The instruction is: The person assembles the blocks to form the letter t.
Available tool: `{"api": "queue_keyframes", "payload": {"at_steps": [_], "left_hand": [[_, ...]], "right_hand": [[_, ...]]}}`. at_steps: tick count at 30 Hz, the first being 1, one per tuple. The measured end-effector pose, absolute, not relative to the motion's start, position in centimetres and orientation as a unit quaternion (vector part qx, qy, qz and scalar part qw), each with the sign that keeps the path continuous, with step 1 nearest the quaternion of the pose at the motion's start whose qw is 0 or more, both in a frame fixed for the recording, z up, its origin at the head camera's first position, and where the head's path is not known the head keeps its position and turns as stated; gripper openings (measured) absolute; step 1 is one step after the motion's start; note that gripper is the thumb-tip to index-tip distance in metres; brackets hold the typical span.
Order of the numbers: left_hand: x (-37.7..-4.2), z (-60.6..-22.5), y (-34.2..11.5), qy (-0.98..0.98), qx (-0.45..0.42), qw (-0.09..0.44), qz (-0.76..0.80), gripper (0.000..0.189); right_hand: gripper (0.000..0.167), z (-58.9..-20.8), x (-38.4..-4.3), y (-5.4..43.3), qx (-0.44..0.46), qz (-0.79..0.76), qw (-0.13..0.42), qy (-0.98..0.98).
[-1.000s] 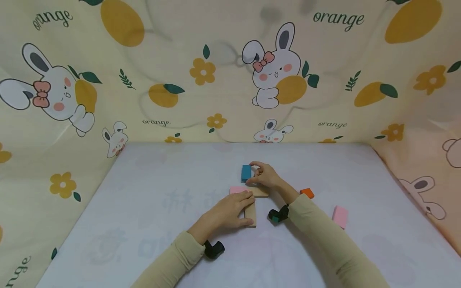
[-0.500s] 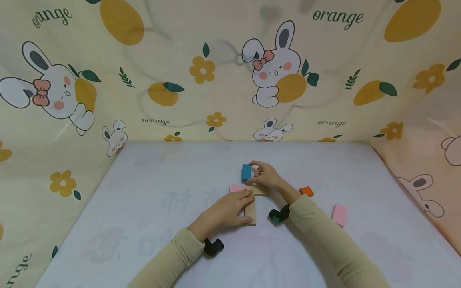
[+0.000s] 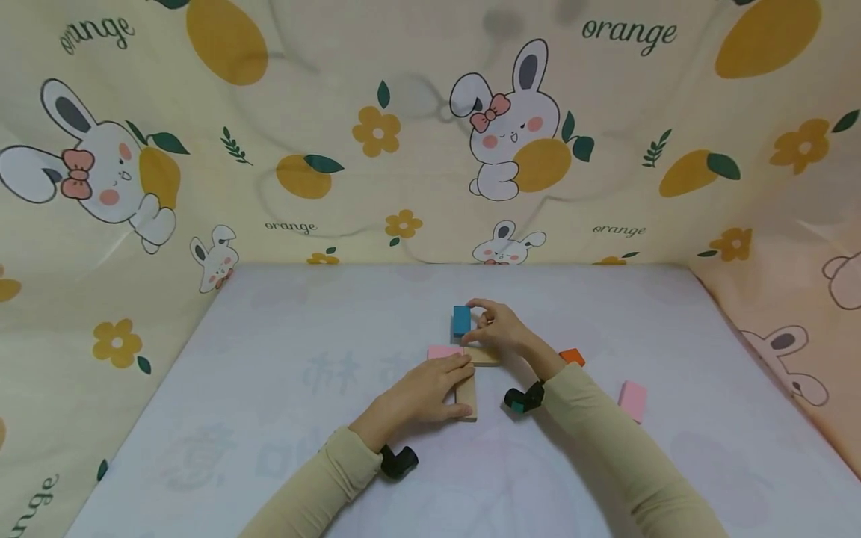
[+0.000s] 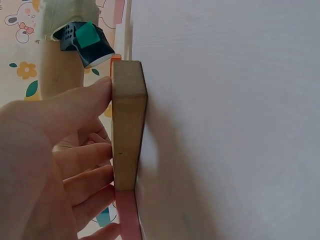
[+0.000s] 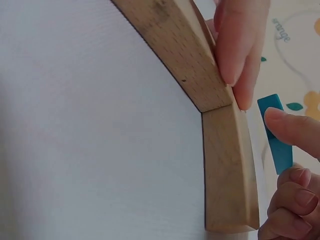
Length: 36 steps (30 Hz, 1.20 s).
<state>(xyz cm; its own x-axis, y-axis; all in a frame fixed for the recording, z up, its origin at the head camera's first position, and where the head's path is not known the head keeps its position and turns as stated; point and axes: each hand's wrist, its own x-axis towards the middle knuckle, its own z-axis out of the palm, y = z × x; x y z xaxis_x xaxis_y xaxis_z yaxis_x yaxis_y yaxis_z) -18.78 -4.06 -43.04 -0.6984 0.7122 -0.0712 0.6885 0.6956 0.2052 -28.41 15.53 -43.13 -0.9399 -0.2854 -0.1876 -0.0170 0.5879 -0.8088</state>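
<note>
My right hand (image 3: 501, 329) pinches a blue block (image 3: 461, 320) by its ends, just beyond a row of blocks. In the right wrist view a fingertip lies against the blue block (image 5: 277, 137). My left hand (image 3: 424, 390) rests its outstretched fingers and thumb on the near wooden block (image 3: 466, 400) and the spot where the blocks meet. A second wooden block (image 3: 486, 356) lies crosswise at its far end, with a pink block (image 3: 445, 351) beside it on the left. In the left wrist view the thumb and fingers touch the upper face of the wooden block (image 4: 128, 135).
An orange block (image 3: 572, 357) lies near the right wrist, partly behind the sleeve. Farther right is another pink block (image 3: 633, 401). The white tabletop (image 3: 269, 329) meets a patterned cloth (image 3: 417, 172) at the back and sides. Black wrist cameras (image 3: 399, 463) sit under both wrists.
Almost nothing differs. The right hand and the blue block have shifted very slightly; the left hand stays on the wooden blocks.
</note>
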Motion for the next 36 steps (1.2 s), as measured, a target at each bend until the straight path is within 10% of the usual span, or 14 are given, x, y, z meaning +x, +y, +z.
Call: {"api": "queue_keyframes", "payload": {"at_steps": [36], "left_hand": [[-18.75,-42.95,-4.02,0.913,0.391,0.065,0.091,0.066]], "right_hand": [[0.064,-44.04,-28.11,16.20,-0.117,-0.459,0.159,0.866]]}}
